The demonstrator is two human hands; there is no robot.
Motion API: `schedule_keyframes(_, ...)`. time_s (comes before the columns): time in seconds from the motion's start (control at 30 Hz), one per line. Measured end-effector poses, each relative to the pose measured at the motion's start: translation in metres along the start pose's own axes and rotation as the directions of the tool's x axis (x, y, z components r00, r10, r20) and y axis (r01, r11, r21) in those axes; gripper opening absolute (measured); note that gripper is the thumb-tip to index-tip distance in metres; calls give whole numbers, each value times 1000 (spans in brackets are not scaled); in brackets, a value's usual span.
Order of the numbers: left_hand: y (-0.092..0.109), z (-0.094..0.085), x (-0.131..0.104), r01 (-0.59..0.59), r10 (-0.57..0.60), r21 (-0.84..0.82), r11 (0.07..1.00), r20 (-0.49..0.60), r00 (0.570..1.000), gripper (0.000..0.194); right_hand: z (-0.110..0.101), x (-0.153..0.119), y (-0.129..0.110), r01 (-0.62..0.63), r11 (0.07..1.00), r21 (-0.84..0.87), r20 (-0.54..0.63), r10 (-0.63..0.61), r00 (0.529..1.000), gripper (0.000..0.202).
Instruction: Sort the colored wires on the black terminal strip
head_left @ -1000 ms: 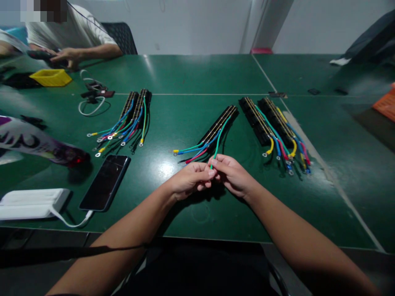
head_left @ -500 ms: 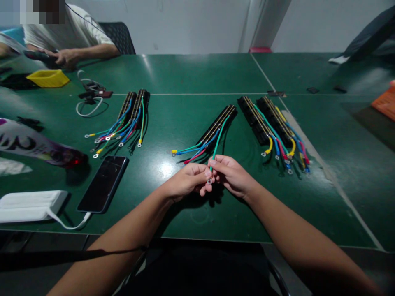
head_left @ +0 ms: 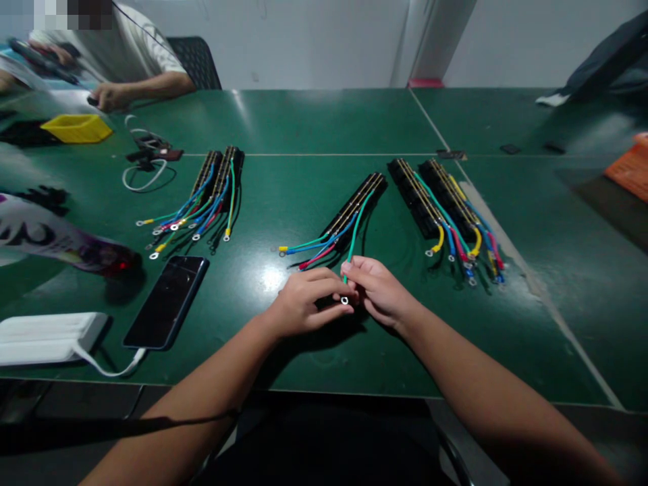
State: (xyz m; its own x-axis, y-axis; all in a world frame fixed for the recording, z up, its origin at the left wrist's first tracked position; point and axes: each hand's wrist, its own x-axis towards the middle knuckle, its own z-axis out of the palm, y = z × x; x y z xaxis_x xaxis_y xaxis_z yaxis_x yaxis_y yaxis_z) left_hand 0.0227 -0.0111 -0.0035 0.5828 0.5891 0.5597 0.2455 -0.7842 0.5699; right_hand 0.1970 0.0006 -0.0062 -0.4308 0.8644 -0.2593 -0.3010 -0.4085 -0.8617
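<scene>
In the head view my right hand (head_left: 382,290) pinches a green wire (head_left: 356,229) close to its lower end. A silver ring terminal (head_left: 344,300) sticks out below those fingers. My left hand (head_left: 308,300) is right beside that terminal, thumb and index finger apart around it, and grips nothing that I can see. The green wire runs up to a black terminal strip with brass bars (head_left: 354,206), lying slanted on the table. More blue, green and red wires fan out from the strip to the left, some with yellow-sleeved ring ends (head_left: 283,250).
Two wired strips (head_left: 223,175) lie at left, two more (head_left: 440,202) at right. Nearer me on the green table (head_left: 314,364) are a phone (head_left: 167,304), a white power bank (head_left: 50,337) and a bottle (head_left: 65,236). Across sits another person (head_left: 146,84) near a yellow bin (head_left: 75,128).
My left thumb and index finger have come apart from the wire's end, uncovering the ring terminal. My right hand keeps its pinch. The other person's hands have moved apart.
</scene>
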Motion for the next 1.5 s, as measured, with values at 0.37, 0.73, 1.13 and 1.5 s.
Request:
schedule_keyframes(0.37, -6, 3, -3, -111, 128, 183, 977, -78, 989, 19, -1, 1, 0, 1, 1000, -31, -9, -1, 1000, 40)
schedule_keyframes(0.73, -9, 9, 1, -86, 132, 218, 972, -207, 969, 11, -3, 2, -1, -32, 989, -142, 62, 41, 997, 30)
schedule_keyframes(1.13, -5, 13, 4, -32, 80, 202, 979, -235, 969, 14, -3, 5, -1, -50, 996, -72, 38, 53, 998, 39)
schedule_keyframes(1.5, 0, 12, 5, 104, -69, 142, 984, -233, 970, 17, -3, 6, 1, -53, 990, -130, 13, 55, 998, 28)
